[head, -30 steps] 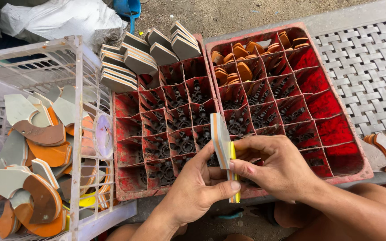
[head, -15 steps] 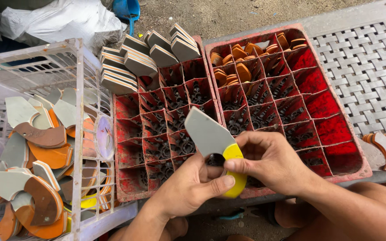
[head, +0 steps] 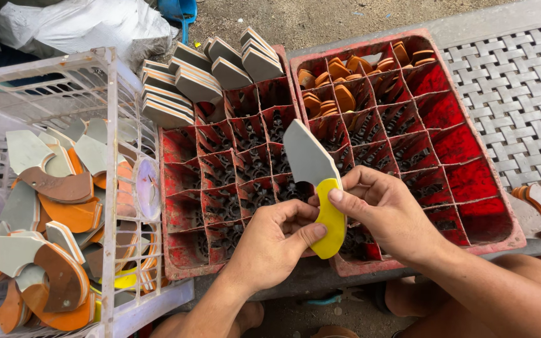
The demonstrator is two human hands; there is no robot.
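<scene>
My left hand and right hand both pinch shut on the grey-and-yellow foam offcut, held over the red compartmented plastic crate. I'd judge separating the yellow piece at six o'clock wants a firm thumb grip.

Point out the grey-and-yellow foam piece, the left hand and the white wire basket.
grey-and-yellow foam piece [head: 308,156], head view, on its grey upper part.
left hand [head: 270,244], head view, back of the hand.
white wire basket [head: 111,156], head view, its right wall.

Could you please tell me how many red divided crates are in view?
2: the left crate lies before the left hand, the right crate beyond the right hand.
</scene>
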